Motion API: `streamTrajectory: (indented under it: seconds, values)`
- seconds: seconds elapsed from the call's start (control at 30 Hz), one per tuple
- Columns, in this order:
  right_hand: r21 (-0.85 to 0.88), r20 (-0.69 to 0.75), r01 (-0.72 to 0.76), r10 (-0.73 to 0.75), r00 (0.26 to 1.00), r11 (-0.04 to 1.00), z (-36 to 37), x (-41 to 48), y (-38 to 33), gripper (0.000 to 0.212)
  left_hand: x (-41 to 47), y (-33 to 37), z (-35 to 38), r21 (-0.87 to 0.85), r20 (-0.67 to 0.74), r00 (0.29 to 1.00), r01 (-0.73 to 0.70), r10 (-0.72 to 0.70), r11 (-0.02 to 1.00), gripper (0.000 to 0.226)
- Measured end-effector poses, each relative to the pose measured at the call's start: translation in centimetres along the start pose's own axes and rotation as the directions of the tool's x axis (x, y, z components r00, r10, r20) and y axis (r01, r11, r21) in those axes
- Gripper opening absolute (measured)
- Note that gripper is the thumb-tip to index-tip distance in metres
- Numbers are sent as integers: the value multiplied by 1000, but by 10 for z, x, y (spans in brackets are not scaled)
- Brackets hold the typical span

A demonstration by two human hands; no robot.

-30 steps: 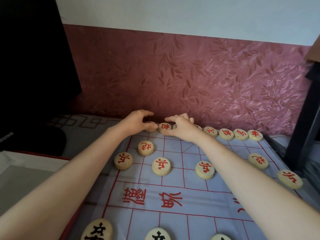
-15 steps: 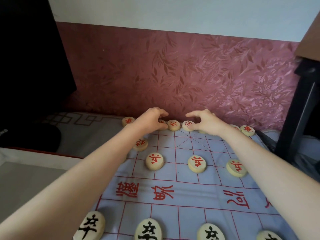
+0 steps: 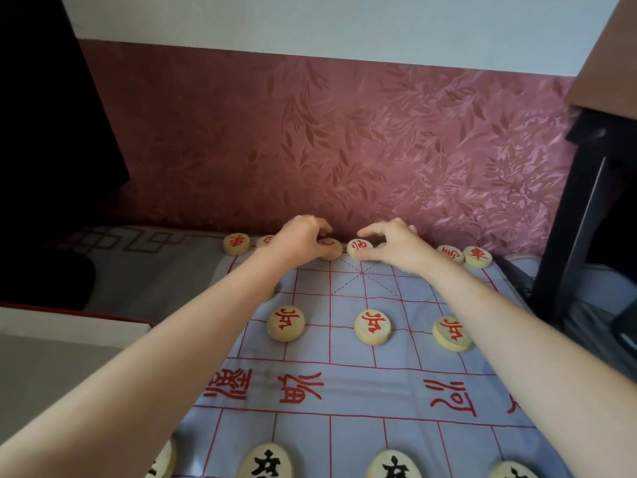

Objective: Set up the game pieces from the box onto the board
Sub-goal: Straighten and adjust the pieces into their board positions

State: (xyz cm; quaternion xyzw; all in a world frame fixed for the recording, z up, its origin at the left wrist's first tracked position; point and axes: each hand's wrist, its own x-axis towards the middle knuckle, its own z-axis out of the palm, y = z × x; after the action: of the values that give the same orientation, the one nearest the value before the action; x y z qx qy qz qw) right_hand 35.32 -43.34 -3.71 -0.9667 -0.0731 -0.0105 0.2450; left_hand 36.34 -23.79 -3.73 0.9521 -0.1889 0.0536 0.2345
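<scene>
Held discs: L hand (image 3: pixel 300 236) curls its fingers over centre-left disc (image 3: pixel 330 249). R hand (image 3: pixel 393 243) pinches centre-right disc (image 3: pixel 359 249), index above, thumb below.
Where: both discs sit on the far edge of the board (image 3: pixel 379 384), just beside each other, close to the wall.
Back row, rest: we see left pair (image 3: pixel 236 243) beyond L hand, one half hidden; right pair (image 3: pixel 477 256) beyond R wrist. All red-marked.
Mid row: three red discs (image 3: pixel 372 327), spaced out, apart from both hands.
Near edge: black-marked discs (image 3: pixel 270 462) in a row, cut by frame.
Board: pale blue cloth w/ red grid, lying on grey patterned cover (image 3: pixel 155 263).
Box (image 3: pixel 69 326): white rim w/ red edge, left of board.
Backdrop: pink leaf-pattern wall (image 3: pixel 344 150); dark furniture (image 3: pixel 586 201) at right.
</scene>
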Motion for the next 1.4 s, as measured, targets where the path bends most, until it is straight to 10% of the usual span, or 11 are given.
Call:
streamTrajectory:
  seconds: [0.37, 0.63, 1.0, 1.4]
  values:
    - [-71, -68, 58, -63, 996, 996, 6, -1, -13, 45, 1, 9, 2, 207, -56, 998, -30, 42, 978, 44]
    - [67, 78, 17, -22, 997, 998, 8, 4, -9, 51, 2, 4, 3, -125, 90, 994, -49, 61, 991, 50]
    - [-10, -89, 38, -39, 995, 999, 5, -2, -10, 54, 7, -1, 4, 225, -166, 981, -65, 104, 972, 64]
    - [140, 7, 46, -47, 999, 989, 13, 9, -3, 53, 6, -5, 4, 152, 37, 996, -82, 77, 985, 45]
